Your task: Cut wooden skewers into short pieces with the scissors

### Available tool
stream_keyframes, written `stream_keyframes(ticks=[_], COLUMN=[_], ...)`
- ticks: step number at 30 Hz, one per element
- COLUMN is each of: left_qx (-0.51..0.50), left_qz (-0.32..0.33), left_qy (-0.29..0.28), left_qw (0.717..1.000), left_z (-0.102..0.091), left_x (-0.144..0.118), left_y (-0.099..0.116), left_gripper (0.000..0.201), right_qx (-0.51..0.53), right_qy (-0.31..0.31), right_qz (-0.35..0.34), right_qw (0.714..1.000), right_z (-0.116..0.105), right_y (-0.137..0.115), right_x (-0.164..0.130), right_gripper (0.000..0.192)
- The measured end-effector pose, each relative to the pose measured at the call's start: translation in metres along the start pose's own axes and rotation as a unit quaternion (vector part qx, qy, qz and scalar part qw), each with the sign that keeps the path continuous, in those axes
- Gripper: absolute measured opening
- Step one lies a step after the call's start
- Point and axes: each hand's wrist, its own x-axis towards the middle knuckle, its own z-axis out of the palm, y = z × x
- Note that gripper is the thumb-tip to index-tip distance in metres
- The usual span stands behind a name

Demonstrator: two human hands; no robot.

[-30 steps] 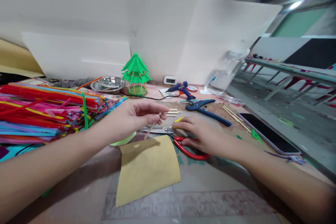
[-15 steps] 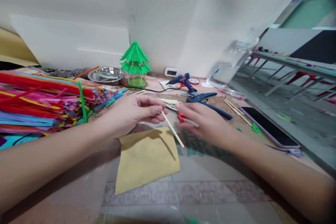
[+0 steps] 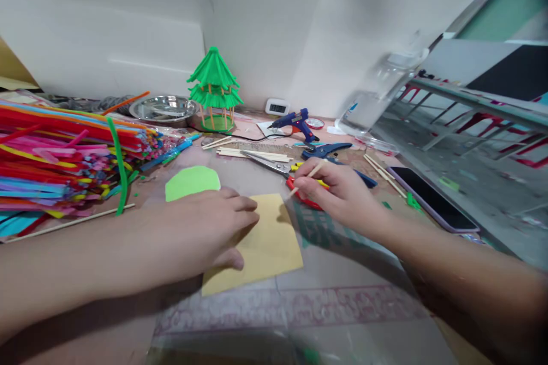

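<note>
In my right hand point(image 3: 338, 188) a short thin wooden stick point(image 3: 317, 167) is pinched between thumb and fingers, its lower end slanting down to the left. My left hand point(image 3: 222, 222) is open, palm down, with fingers a little apart over the left part of a tan paper sheet point(image 3: 274, 245). Behind that hand lies a light green rounded piece point(image 3: 192, 181), partly covered by it. Scissors point(image 3: 266, 163) with red and yellow handles lie just behind the right hand, which hides part of them. Blue pliers point(image 3: 327, 150) rest further back.
Colourful pipe cleaners point(image 3: 77, 142) are heaped at the left. A green-roofed model pavilion point(image 3: 214, 88), a metal bowl point(image 3: 165, 108), a blue glue gun point(image 3: 295, 122) and a small timer point(image 3: 277, 106) stand at the back. Pale sticks point(image 3: 252, 154) lie mid-table; a phone point(image 3: 432, 197) is at right.
The stick has passed from my left hand to my right. The left hand has come down over the tan sheet and opened. The green piece and scissors show more.
</note>
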Motion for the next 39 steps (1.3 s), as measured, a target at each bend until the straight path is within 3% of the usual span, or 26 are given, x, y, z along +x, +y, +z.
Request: stream_keyframes(ticks=[3,6,14,27,33,35,39], left_qx=[0.087,0.117,0.043,0.052,0.054,0.048,0.041], left_qz=[0.0,-0.001,0.022,0.058,0.083,0.081,0.083], left_qy=[-0.03,-0.05,0.019,-0.002,0.002,0.003,0.007], left_qw=[0.996,0.992,0.999,0.997,0.995,0.996,0.996], left_z=[0.013,0.015,0.022,0.033,0.033,0.033,0.035], left_x=[0.014,0.026,0.025,0.029,0.029,0.029,0.029], left_y=[0.001,0.0,-0.009,-0.021,-0.022,-0.023,-0.025], left_gripper=[0.046,0.042,0.035,0.043,0.036,0.037,0.037], right_qx=[0.027,0.022,0.001,0.009,-0.093,-0.083,-0.021], right_qy=[-0.031,-0.048,-0.06,-0.072,-0.067,-0.066,-0.086], right_qz=[0.019,0.007,-0.012,-0.083,-0.06,-0.055,-0.118], right_qw=[0.999,0.999,0.998,0.994,0.992,0.993,0.989], right_z=[0.009,0.017,0.029,0.03,0.029,0.029,0.031], right_y=[0.01,0.019,0.026,0.023,0.032,0.029,0.026], right_x=[0.003,0.003,0.0,0.0,0.006,0.006,0.004], right_gripper=[0.027,0.031,0.029,0.026,0.025,0.025,0.026])
